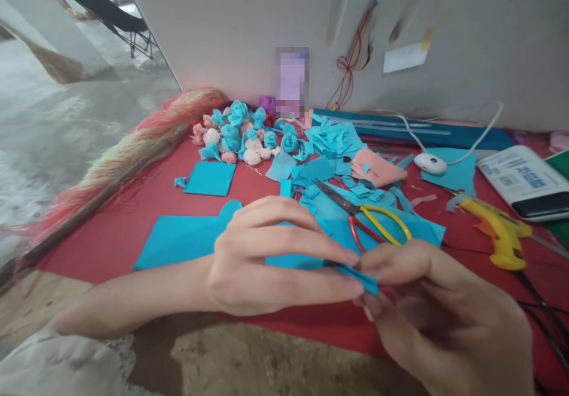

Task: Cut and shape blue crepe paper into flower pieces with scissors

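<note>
My left hand (pixel 275 259) reaches across from the left, its fingers pinching a small folded strip of blue paper (pixel 362 278). From the right, my right hand (pixel 444 307) pinches the same strip with thumb and forefinger, so the fingertips of both hands meet around it. Beneath and behind the hands lie a wide blue sheet (pixel 178 239) and scissors (pixel 351 206) with one yellow and one red handle. A smaller blue square (pixel 210 178) rests farther back on the red table surface (pixel 133 212).
Blue, pink and white paper flowers (pixel 231 138) are heaped at the back, beside blue scraps (pixel 335 138). A yellow glue gun (pixel 502 230), a white mouse-shaped device (pixel 430 163) and a white box (pixel 524 176) lie right. Straw-like fibres (pixel 133 147) line the left edge.
</note>
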Tool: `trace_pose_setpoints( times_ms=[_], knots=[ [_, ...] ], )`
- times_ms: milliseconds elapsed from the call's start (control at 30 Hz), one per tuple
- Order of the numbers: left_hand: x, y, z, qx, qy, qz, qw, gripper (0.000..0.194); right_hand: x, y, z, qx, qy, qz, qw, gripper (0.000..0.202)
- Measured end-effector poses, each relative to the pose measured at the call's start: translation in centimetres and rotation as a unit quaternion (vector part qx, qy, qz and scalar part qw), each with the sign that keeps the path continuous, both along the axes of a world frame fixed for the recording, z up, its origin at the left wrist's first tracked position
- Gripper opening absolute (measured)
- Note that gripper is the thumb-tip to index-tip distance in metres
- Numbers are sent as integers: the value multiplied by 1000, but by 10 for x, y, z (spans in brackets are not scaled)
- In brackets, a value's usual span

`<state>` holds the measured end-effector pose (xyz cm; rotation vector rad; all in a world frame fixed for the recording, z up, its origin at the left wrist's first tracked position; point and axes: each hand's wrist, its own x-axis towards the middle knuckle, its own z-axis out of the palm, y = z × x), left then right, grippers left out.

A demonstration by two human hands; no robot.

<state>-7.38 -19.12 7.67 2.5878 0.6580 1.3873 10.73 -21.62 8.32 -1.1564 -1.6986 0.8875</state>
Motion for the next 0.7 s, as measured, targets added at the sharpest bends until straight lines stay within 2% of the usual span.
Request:
trace_pose_setpoints(
  times_ms=[100,300,400,533,600,700],
  knots=[
    [-1,3,2,25,9,-10,1000,8,4,-2,-3,40,-27,35,998,19],
    [-2,6,6,49,37,-14,998,6,5,-2,-4,42,-23,55,997,21],
    [-1,5,5,71,41,11,997,8,3,-2,-4,14,-19,67,997,25],
    [5,1,1,114,42,73,990,8,3,-3,-7,18,0,69,997,20],
    [9,-2,-5,140,34,104,984,14,3,-3,-9,11,-8,78,997,17],
    [14,-7,-20,192,-25,138,971,23,4,-5,-13,-19,-4,89,996,16]
  ],
)
